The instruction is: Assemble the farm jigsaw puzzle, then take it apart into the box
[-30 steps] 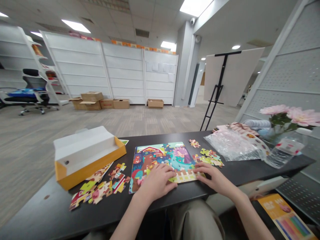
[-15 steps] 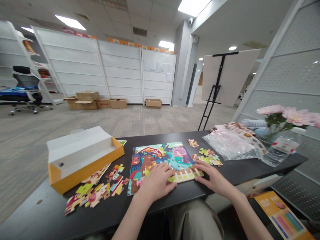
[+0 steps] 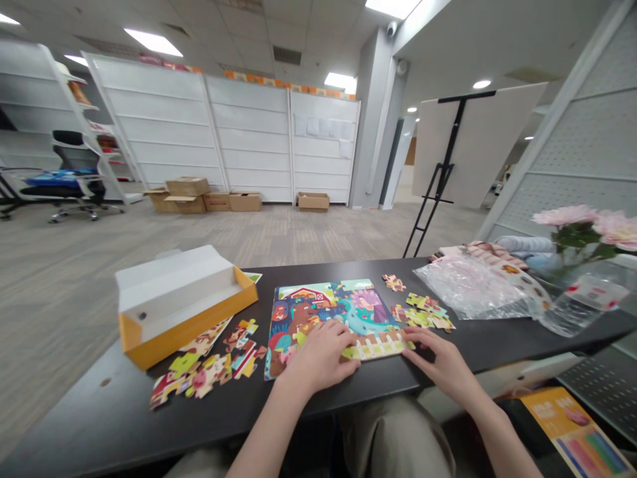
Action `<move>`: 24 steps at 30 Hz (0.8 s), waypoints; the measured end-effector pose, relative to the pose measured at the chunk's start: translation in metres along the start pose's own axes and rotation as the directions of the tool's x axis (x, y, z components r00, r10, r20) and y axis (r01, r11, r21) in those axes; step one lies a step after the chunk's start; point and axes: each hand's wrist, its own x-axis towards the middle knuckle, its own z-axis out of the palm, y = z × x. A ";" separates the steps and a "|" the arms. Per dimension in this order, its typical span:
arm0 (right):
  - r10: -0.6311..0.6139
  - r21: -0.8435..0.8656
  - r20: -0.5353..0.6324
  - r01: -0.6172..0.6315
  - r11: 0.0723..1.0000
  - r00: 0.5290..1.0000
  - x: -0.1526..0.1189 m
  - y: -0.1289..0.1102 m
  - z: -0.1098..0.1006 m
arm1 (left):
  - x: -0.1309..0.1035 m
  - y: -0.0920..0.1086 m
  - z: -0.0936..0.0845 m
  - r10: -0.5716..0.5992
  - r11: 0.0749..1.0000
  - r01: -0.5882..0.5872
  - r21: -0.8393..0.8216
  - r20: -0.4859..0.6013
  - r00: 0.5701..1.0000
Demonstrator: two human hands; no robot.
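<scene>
"Where is the puzzle, and how are the hands set on it?"

"The barn-scene jigsaw puzzle (image 3: 318,309) lies flat near the middle of the black table (image 3: 99,415). The left hand (image 3: 323,348) rests palm down over its near side, fingers laid out loosely and thumb set apart, with nothing I can see clasped in it. The right hand (image 3: 438,358) is at the near right corner, thumb and forefinger parted beside the end of the white picket fence (image 3: 381,346). Whether they pinch that edge, I can't tell."

"Why like that?"

"My guess is that the left hand's weight steadies the joined pieces while the right one squares the corner."

"And the loose pieces?"

"The left pile (image 3: 199,378) sits between the puzzle and the open yellow box (image 3: 199,330); the right pile (image 3: 425,312) lies just beyond the right hand. A single piece (image 3: 394,283) is farther off. Probably they flank the puzzle so both sides stay within reach."

"How much room is there?"

"A narrow strip of tabletop runs along the near edge, and both forearms cross it. The far edge is close behind the puzzle too. On the left, the box walls limit a sweep; to the right, the crumpled plastic bag (image 3: 468,289) and clear bottle (image 3: 580,305) do."
</scene>
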 end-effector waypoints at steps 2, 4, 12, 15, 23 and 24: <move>-0.001 0.001 -0.010 0.001 1.000 1.000 0.000 0.000 0.001 | -0.001 0.000 0.000 0.002 1.000 -0.002 0.009 -0.005 1.000; -0.002 0.005 -0.021 0.003 1.000 1.000 0.001 -0.001 0.001 | -0.002 -0.001 0.000 -0.003 1.000 0.003 0.016 -0.011 1.000; 0.009 0.019 -0.022 -0.009 1.000 1.000 0.000 -0.006 0.004 | -0.005 -0.003 -0.004 -0.006 1.000 0.006 0.013 -0.001 1.000; 0.025 0.031 -0.024 -0.024 0.999 0.999 0.000 -0.011 0.003 | -0.004 -0.003 -0.003 -0.016 1.000 0.016 -0.001 0.010 1.000; 0.039 0.032 0.010 -0.039 0.999 0.999 0.003 -0.017 0.001 | -0.003 -0.007 0.000 -0.020 1.000 0.020 -0.024 0.013 1.000; 0.035 0.029 0.009 -0.035 0.999 0.999 0.003 -0.017 0.001 | -0.003 -0.007 0.000 -0.022 0.999 0.022 -0.025 0.010 1.000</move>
